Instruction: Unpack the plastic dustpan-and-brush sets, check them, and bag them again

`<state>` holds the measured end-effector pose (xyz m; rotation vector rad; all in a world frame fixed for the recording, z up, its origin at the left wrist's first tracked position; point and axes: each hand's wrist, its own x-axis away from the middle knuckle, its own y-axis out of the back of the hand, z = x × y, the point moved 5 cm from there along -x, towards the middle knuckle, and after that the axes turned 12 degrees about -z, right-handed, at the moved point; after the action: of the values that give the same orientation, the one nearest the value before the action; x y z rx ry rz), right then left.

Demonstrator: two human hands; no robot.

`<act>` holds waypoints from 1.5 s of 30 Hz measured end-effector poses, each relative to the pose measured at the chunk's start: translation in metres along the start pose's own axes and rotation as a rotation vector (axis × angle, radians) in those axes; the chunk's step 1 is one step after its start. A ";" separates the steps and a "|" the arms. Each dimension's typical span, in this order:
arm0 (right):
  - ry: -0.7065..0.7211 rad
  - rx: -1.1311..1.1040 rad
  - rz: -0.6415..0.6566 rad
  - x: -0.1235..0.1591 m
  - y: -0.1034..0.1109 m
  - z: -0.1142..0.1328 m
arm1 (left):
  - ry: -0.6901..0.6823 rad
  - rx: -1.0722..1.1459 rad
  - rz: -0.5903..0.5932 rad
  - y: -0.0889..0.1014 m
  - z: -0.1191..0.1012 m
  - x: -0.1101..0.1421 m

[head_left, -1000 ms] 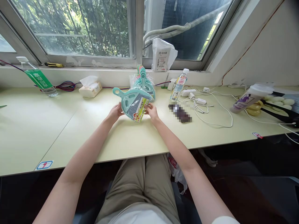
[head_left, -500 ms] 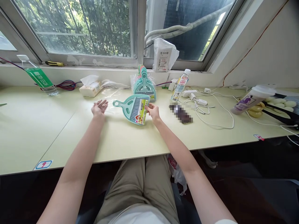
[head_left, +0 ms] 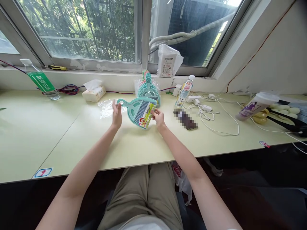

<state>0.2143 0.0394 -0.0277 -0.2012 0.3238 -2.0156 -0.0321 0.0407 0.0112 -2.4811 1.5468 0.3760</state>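
A mint-green dustpan (head_left: pixel 134 110) with a grey-bristled hand brush in it and a yellow-green label is held above the desk, its handle pointing left. My right hand (head_left: pixel 158 118) grips its right edge at the label, thumb in front. Beside the handle end is my left hand (head_left: pixel 117 115), fingers extended and slightly blurred; whether it touches the handle I cannot tell. A clear plastic bag (head_left: pixel 105 109) lies on the desk behind my left hand. Just beyond the held set stands a stack of similar dustpans (head_left: pixel 148 88) in clear wrapping.
A tissue pack (head_left: pixel 94 91) and a green-labelled bottle (head_left: pixel 42 81) are at the back left of the desk (head_left: pixel 59 127). To the right are a drink bottle (head_left: pixel 184 91), a pixelated dark object (head_left: pixel 185 118), white cables (head_left: pixel 203 108) and a lidded cup (head_left: pixel 255 107).
My left hand has moved right, from above the bare desk to the dustpan's handle end. The clear bag now lies flatter behind it. The dustpan has tilted slightly in my right hand.
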 end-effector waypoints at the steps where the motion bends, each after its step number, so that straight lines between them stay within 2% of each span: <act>1: -0.008 -0.007 -0.018 -0.001 0.002 0.000 | 0.148 0.106 0.126 -0.014 0.005 0.008; 2: -0.027 -0.011 -0.030 -0.003 0.004 0.000 | 0.230 0.191 0.214 -0.023 0.008 0.015; 4: -0.088 -0.002 -0.018 -0.008 0.007 -0.001 | 0.304 0.287 0.274 -0.031 0.011 0.023; 7: -0.135 0.021 0.031 -0.014 0.007 0.001 | 0.329 0.283 0.390 -0.033 0.012 0.029; 9: -0.107 0.053 0.051 -0.018 0.008 0.005 | 0.311 0.256 0.499 -0.035 0.010 0.032; 10: -0.089 0.104 0.065 -0.019 0.009 0.007 | 0.290 0.246 0.516 -0.035 0.010 0.032; 13: 0.073 0.493 0.031 -0.026 0.023 0.017 | 0.204 0.198 0.396 -0.031 0.010 0.026; 15: 0.267 0.897 -0.093 -0.030 0.041 0.029 | 0.099 0.120 0.254 -0.025 0.009 0.018; 17: 0.386 1.250 -0.213 -0.032 0.059 0.040 | -0.014 0.033 0.135 -0.019 0.009 0.012; 20: 0.446 1.493 -0.358 -0.029 0.073 0.054 | -0.080 -0.017 0.104 -0.017 0.011 0.009; 22: 0.596 1.466 -0.392 -0.019 0.063 0.064 | -0.078 0.000 0.123 -0.019 0.012 0.013; 23: 0.704 1.410 -0.349 -0.011 0.051 0.067 | -0.073 0.008 0.123 -0.020 0.012 0.016; 25: 0.904 1.249 -0.148 0.012 0.019 0.066 | -0.064 0.021 0.155 -0.025 0.011 0.024; 26: 0.960 1.165 -0.030 0.024 0.002 0.062 | -0.064 0.027 0.196 -0.028 0.010 0.030; 28: 0.978 1.056 0.088 0.045 -0.024 0.050 | -0.083 0.044 0.307 -0.036 0.006 0.042; 30: 0.960 1.028 0.082 0.058 -0.039 0.040 | -0.102 0.044 0.348 -0.040 0.003 0.052; 32: 0.957 1.017 0.030 0.063 -0.042 0.036 | -0.122 0.011 0.339 -0.041 0.000 0.060; 38: 0.999 0.933 -0.094 0.059 -0.028 0.050 | -0.259 -0.111 0.270 -0.037 -0.017 0.070; 42: 1.054 1.047 0.029 0.062 -0.037 0.044 | -0.331 -0.143 0.173 -0.031 -0.022 0.069; 45: 1.023 0.987 0.090 0.061 -0.041 0.037 | -0.371 -0.150 0.146 -0.030 -0.025 0.070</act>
<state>0.1622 -0.0029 0.0208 1.4441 -0.0793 -1.8076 0.0269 -0.0129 0.0140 -2.2358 1.5900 0.9482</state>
